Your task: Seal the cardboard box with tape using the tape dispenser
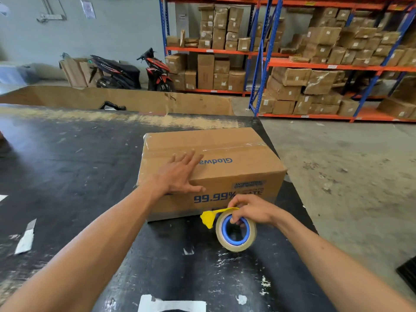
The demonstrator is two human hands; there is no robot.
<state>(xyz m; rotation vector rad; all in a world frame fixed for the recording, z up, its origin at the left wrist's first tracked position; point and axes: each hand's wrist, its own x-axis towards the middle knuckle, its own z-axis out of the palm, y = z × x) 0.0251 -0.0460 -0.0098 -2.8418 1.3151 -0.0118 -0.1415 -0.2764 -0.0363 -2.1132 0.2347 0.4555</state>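
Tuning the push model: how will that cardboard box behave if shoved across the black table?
The cardboard box probably slides rather than tips: it sits low and wide on the table. Its panels look slightly dented and creased, so expect some give under the left hand. The glossy tape across its top may be slippery. Its weight cannot be judged.
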